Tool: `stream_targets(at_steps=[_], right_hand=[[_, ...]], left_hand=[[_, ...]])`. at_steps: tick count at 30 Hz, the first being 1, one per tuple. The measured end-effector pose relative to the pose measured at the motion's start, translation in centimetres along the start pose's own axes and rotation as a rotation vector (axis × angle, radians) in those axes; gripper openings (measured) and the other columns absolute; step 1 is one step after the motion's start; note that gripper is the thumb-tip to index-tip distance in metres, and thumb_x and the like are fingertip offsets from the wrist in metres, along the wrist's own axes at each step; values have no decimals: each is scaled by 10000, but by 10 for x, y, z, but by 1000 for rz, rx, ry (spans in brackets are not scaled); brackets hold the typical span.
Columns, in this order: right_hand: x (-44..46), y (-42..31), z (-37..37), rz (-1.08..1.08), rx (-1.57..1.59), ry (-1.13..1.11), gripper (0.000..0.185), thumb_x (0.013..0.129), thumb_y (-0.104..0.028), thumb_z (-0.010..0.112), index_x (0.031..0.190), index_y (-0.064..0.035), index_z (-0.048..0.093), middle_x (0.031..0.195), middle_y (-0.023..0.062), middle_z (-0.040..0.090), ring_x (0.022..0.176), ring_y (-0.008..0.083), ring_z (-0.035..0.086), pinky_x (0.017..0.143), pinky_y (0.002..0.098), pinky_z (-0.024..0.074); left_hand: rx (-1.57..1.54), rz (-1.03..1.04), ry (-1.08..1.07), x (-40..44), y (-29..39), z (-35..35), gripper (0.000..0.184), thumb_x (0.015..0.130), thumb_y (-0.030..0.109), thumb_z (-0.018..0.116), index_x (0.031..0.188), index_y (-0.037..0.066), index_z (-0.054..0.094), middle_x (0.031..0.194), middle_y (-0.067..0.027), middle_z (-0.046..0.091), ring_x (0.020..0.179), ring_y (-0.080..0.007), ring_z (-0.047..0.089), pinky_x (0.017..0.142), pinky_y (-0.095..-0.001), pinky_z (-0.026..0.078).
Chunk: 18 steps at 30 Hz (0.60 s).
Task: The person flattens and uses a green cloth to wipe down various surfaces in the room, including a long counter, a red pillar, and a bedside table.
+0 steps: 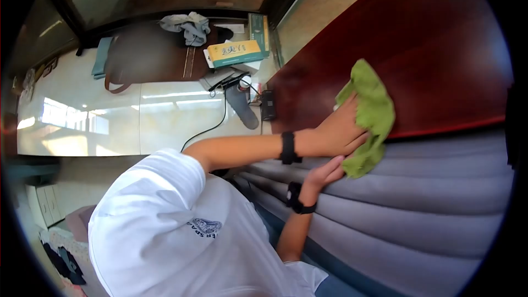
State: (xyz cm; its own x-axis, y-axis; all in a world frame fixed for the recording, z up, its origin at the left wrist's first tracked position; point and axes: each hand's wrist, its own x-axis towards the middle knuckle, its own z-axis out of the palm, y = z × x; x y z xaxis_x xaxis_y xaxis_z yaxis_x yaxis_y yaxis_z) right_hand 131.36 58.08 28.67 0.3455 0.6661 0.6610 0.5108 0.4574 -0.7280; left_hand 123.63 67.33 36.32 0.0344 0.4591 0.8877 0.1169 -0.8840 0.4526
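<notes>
A green cloth (pixel 374 102) lies bunched over the edge of a glossy dark red wooden surface (pixel 440 49). My left hand (pixel 335 129) grips it from the near side, with part of the fingers hidden behind its folds. My right hand (pixel 324 173) is just below, its bent fingers closed on the lower end of the cloth. Both wrists carry black bands, and the right one looks like a watch (pixel 295 195).
Grey ribbed padding (pixel 429 187) runs along the red surface. On a shiny pale counter (pixel 82 115) lie a brown bag (pixel 148 58), a grey cloth (pixel 192 27), a yellow-green box (pixel 236 52), a dark sole-shaped item (pixel 241 107), a black adapter (pixel 268 104) and cables (pixel 223 113).
</notes>
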Motion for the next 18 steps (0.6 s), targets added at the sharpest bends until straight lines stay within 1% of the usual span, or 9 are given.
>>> stream_targets(at_steps=[4,6,8,9,11,12,13,14,18], right_hand=[[-73,22,-12,77,2,-305,446,1009,-146,436,1348,143,459,1414,284,477,1313,365,470,1106,421,332],[-99,32,-10,50,-51,-456,411,986,-106,464,1316,136,500,1388,301,501,1305,412,479,1103,435,341],[-131,50,-1,29,-74,-777,395,952,-142,554,1260,105,558,1208,315,594,1136,449,558,997,475,414],[-145,52,6,44,-60,-792,395,952,-142,554,1260,105,558,1208,315,594,1136,449,558,997,475,414],[-166,55,22,104,35,-1143,408,904,-126,615,1260,67,567,1231,291,588,1163,473,537,1045,502,399],[-175,54,33,106,60,-1155,408,904,-126,615,1260,67,567,1231,291,588,1163,473,537,1045,502,399],[-184,51,42,29,85,-1272,407,891,-139,633,1247,51,578,1237,275,586,1161,467,535,1038,504,402],[-193,46,50,-55,113,-1385,406,878,-151,651,1234,35,590,1243,260,585,1159,462,532,1032,507,405],[-229,14,81,-187,365,-1425,418,867,-176,666,1225,27,595,1276,237,570,1174,450,514,1019,500,412]], left_hand=[[-47,-204,-171,-98,-8,-27,457,837,113,579,1278,2,532,1296,-227,531,1272,-413,446,1074,-441,404],[76,-434,-247,-152,-12,-53,363,817,64,574,1163,-45,571,1216,-240,553,1152,-421,529,1003,-459,449],[170,-755,-509,-205,-4,-105,397,872,117,567,1251,2,552,1229,-236,559,1155,-433,520,998,-456,443],[256,-761,-440,-226,6,-127,388,862,104,575,1234,-3,555,1221,-239,558,1142,-434,523,982,-454,451],[442,-768,-297,-251,35,-165,373,848,66,593,1212,-10,557,1211,-233,558,1121,-428,534,958,-449,462],[513,-857,-277,-258,56,-183,414,836,46,591,1242,-12,537,1201,-253,558,1160,-445,518,996,-473,444],[588,-1115,-373,-280,81,-202,414,844,46,591,1251,-8,537,1224,-254,558,1158,-450,517,976,-478,451],[678,-1091,-232,-289,104,-211,392,853,50,588,1238,-7,543,1202,-257,565,1104,-463,531,942,-483,462],[901,-1347,-95,-317,184,-237,317,870,71,577,1174,-19,552,1145,-275,574,1038,-474,542,888,-491,469]])
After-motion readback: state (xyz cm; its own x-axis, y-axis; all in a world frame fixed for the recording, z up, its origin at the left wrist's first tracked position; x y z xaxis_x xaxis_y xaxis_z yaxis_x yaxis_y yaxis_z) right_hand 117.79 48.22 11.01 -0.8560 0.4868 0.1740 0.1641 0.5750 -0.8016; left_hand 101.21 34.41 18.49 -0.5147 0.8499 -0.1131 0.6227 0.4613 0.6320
